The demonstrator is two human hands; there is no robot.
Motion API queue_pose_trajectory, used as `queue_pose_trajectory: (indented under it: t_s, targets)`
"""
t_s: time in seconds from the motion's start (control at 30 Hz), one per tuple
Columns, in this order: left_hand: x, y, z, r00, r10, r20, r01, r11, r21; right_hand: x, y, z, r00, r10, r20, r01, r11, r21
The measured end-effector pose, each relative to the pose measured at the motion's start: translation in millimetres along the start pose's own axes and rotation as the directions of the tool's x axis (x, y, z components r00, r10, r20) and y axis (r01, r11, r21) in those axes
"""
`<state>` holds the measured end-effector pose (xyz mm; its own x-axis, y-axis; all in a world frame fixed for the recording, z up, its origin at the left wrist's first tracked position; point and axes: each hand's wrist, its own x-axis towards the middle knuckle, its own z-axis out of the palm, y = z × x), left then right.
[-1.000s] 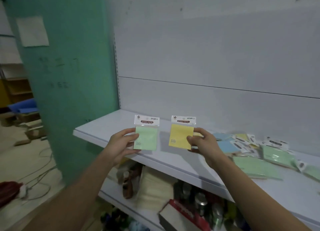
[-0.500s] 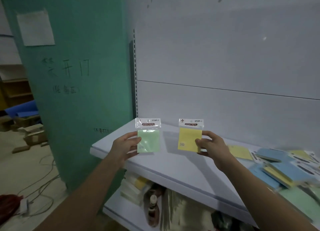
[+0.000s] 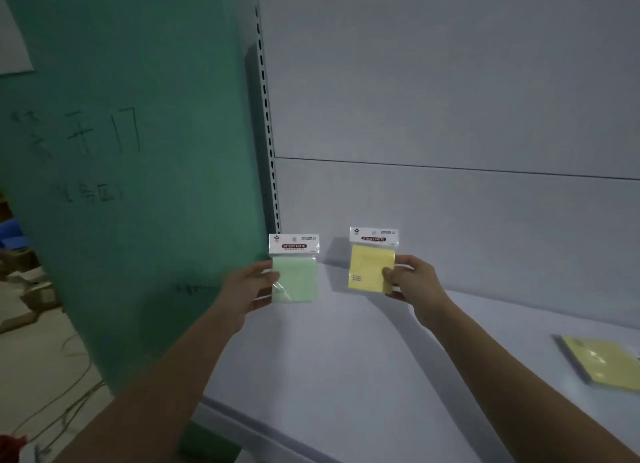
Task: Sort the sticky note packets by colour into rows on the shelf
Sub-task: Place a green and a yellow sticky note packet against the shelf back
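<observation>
My left hand (image 3: 247,291) grips a green sticky note packet (image 3: 296,277) by its left edge, upright, above the far left corner of the white shelf (image 3: 346,376). My right hand (image 3: 414,282) pinches a yellow sticky note packet (image 3: 369,268) by its right edge, upright, a little to the right of the green one. Both packets have a white header card reading "STICKY NOTE". Another yellow packet (image 3: 602,362) lies flat on the shelf at the right edge of the view.
A green pillar (image 3: 138,185) with handwriting stands left of the shelf. The grey back panel (image 3: 450,116) and a slotted upright (image 3: 266,116) rise behind the shelf. Cables (image 3: 65,393) trail on the floor at the lower left.
Both hands have carried their packets further back toward the shelf's left rear corner. The view has swung left, so the pile of mixed packets on the right has left the frame.
</observation>
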<state>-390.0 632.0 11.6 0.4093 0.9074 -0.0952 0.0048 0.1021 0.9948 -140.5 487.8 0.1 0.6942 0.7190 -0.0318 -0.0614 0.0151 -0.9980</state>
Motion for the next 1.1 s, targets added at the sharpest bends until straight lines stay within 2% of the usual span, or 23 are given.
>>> queue_pose_trajectory:
  t_s: [0.23,0.43,0.6,0.77,0.9,1.1]
  targets:
    - [90,-2,4,0.993,0.036,0.109,-0.037,0.999,0.008,37,23,47,0.981,-0.009,-0.196,-0.013,0.993,-0.113]
    - [147,-15,7,0.985,0.062,0.163,-0.063,0.998,0.006,49,31,77,0.914,-0.135,-0.383,0.037,0.967,-0.253]
    - [155,-21,11,0.964,0.202,0.172,-0.218,0.973,0.082,44,39,89,0.86,-0.215,-0.463,0.046,0.936,-0.349]
    - [164,-27,11,0.938,0.287,0.195,-0.305,0.95,0.066,41,42,92,0.859,-0.209,-0.468,0.035,0.935,-0.354]
    - [167,-30,12,0.934,0.312,0.173,-0.328,0.942,0.068,41,42,89,0.846,-0.27,-0.461,0.102,0.928,-0.358]
    - [170,-35,14,0.913,0.31,0.266,-0.359,0.919,0.161,46,48,90,0.824,-0.354,-0.443,0.164,0.897,-0.411]
